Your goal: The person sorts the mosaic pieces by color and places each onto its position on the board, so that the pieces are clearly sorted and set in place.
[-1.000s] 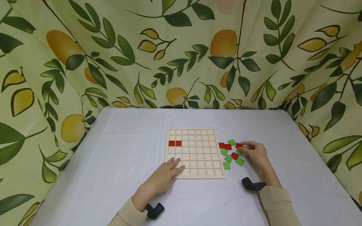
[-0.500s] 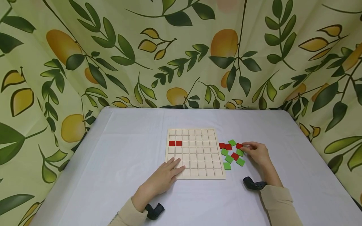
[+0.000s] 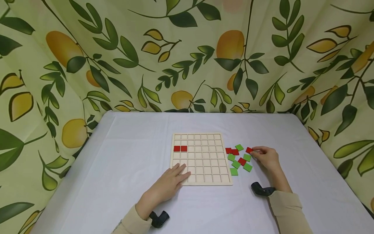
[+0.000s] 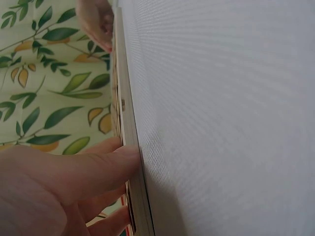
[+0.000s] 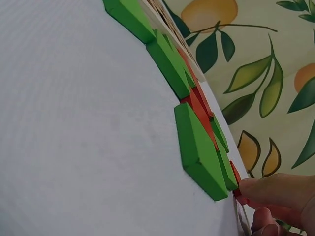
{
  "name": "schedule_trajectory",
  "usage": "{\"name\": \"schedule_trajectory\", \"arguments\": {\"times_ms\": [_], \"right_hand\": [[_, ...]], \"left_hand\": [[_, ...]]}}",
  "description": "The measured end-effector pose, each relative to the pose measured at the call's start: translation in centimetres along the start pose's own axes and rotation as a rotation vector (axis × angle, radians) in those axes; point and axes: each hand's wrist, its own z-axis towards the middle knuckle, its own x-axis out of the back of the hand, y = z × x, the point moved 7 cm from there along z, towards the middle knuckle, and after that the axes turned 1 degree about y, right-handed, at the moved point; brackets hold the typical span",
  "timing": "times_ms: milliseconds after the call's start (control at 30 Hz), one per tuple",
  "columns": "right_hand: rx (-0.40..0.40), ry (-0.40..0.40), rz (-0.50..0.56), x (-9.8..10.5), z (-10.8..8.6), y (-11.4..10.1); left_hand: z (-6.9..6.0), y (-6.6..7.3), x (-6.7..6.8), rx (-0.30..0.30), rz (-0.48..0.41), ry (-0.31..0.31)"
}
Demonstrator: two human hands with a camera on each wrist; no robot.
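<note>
On the lower left of a pale wooden grid board rests my left hand, its fingers spread. In the left wrist view its thumb lies along the board's edge. Beyond the board's right side, my right hand pinches a red square tile at the outer edge of a loose group of tiles. The right wrist view has the thumb against this red tile, partly hidden behind a green tile. Two red tiles sit side by side in the board's third row.
Several green tiles and red tiles lie flat between the board and my right hand, some touching. A white cloth covers the table. Behind it hangs a leaf-and-fruit patterned curtain. Dark devices are worn at both wrists.
The pinched red tile has slid slightly right with my right hand, away from the green tile beside it. My left hand has stayed on the board.
</note>
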Motion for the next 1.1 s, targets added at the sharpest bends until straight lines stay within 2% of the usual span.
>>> {"name": "schedule_trajectory", "arguments": {"times_ms": [300, 767, 1100], "right_hand": [[-0.031, -0.027, 0.036, -0.05, -0.04, 0.10], [0.000, 0.001, -0.008, -0.15, -0.16, 0.13], [0.004, -0.030, 0.033, -0.09, -0.05, -0.37]], "left_hand": [[-0.16, 0.07, 0.14, -0.005, -0.001, 0.007], [-0.13, -0.11, -0.08, -0.004, 0.005, 0.010], [-0.03, -0.08, -0.06, -0.010, 0.023, 0.008]]}}
